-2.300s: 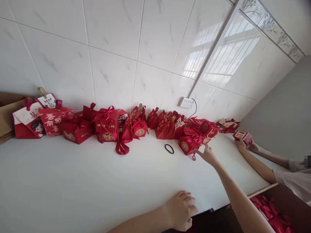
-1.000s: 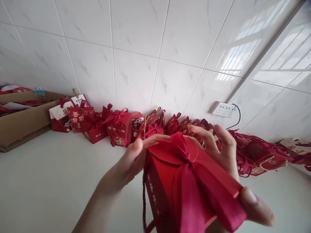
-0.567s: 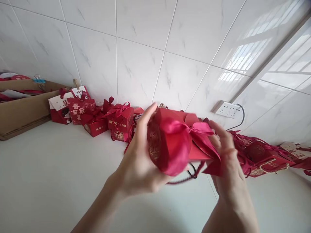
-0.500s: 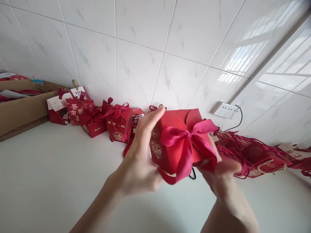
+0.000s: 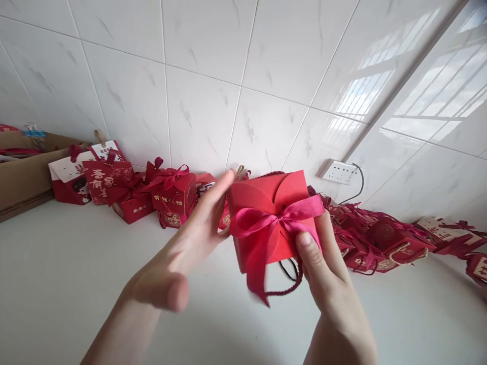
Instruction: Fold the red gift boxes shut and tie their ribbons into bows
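A red gift box (image 5: 254, 197) with overlapping curved flaps is held up above the white table. Across its face a pink-red ribbon (image 5: 279, 219) is tied in a bow, one tail hanging down. A dark red twisted cord (image 5: 291, 290) loops below the box. My right hand (image 5: 327, 268) grips the box's right side, the thumb lying over the front by the bow. Beside the left side is my left hand (image 5: 190, 248), its thumb spread away and its fingers reaching along the box's edge. Whether those fingertips touch the box is hard to tell.
Several red gift boxes (image 5: 173, 195) line the wall on the left, and a heap of more boxes (image 5: 380, 238) lies on the right. A cardboard box (image 5: 34, 172) stands at far left. On the tiled wall a power strip (image 5: 340, 172) has a cable attached.
My left hand has loosened from the box, its thumb swinging out to the left. The box has tilted and shifted slightly left in my right hand. The view has turned a little right.
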